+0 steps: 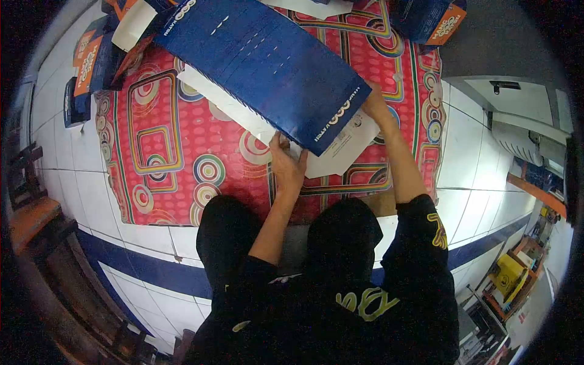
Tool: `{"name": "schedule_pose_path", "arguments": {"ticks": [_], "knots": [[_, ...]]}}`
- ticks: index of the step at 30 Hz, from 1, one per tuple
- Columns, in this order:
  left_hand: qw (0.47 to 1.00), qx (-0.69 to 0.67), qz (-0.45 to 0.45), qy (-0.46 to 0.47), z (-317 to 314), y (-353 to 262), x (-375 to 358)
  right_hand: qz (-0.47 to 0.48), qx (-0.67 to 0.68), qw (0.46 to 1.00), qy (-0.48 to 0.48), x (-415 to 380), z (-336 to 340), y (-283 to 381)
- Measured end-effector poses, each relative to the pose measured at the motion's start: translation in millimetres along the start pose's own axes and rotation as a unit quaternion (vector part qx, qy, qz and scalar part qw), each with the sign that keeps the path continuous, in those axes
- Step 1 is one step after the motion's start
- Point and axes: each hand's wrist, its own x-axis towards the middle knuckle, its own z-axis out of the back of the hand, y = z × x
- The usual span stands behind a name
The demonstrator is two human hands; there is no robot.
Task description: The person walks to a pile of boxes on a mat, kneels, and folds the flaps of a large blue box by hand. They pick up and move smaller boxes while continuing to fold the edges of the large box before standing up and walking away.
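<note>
A long blue cardboard carton (267, 67) with white and orange lettering lies slantwise over the table, its white inner flap (228, 106) showing along the left side. My left hand (287, 167) is closed at its near left edge, fingers curled at the white flap and thumb beside the corner. At the near right corner my right hand (375, 104) grips the carton's edge, its fingertips hidden underneath. Below the near end, a white printed piece of card (342, 152) sticks out between my two hands.
The low table wears a red patterned cloth (201, 146). Blue and orange boxes (91, 61) stand at the far left, with another box (441, 24) at the far right. A wooden chair (42, 225) is on the left, a grey cabinet (505, 91) on the right.
</note>
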Motion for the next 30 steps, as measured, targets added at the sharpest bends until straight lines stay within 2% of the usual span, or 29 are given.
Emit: {"name": "schedule_pose_path", "arguments": {"ticks": [5, 8, 9, 11, 12, 14, 15, 16, 18, 24, 28, 30], "knots": [[0.999, 0.030, 0.006, -0.013, 0.5, -2.6, -0.5, -0.019, -0.024, 0.997, 0.065, 7.8, 4.5, -14.3], [1.000, 0.007, 0.012, 0.003, 2.7, -0.6, -2.6, -0.044, -0.094, 0.994, 0.035, 1.9, -10.1, -37.4], [1.000, 0.008, 0.008, 0.000, 4.8, -8.4, -2.4, -0.041, -0.093, 0.994, 0.031, 5.8, 0.3, -20.9], [0.977, 0.005, -0.167, -0.135, 13.5, -34.5, -5.8, -0.011, 0.113, 0.992, 0.064, 8.3, 40.3, 40.4], [0.976, 0.007, -0.169, -0.136, 20.6, -41.6, -8.1, -0.010, 0.115, 0.991, 0.063, 8.4, 54.3, 56.0], [0.965, 0.100, -0.234, -0.066, 32.5, -57.2, -12.0, -0.013, 0.207, 0.975, 0.080, 7.3, 75.9, 73.6], [0.968, 0.101, -0.226, -0.027, 37.8, -70.1, -7.0, 0.053, 0.120, 0.988, 0.081, 5.9, 80.9, 75.2], [0.969, 0.099, -0.227, -0.024, 37.6, -66.1, -3.8, 0.050, 0.118, 0.989, 0.080, 5.5, 81.6, 73.4], [0.945, 0.143, -0.293, -0.027, 39.0, -61.4, 3.8, 0.049, 0.071, 0.990, 0.114, 11.6, 80.3, 64.2], [0.943, 0.109, -0.311, -0.043, 32.3, -53.3, 7.8, 0.088, 0.051, 0.987, 0.121, 22.0, 74.7, 47.7], [0.931, 0.108, -0.345, -0.051, 32.0, -52.7, 12.4, 0.081, 0.043, 0.989, 0.115, 23.5, 75.5, 52.8], [0.929, 0.111, -0.349, -0.045, 33.6, -51.1, 13.4, 0.054, -0.040, 0.989, 0.132, 23.7, 78.2, 61.4]]}}
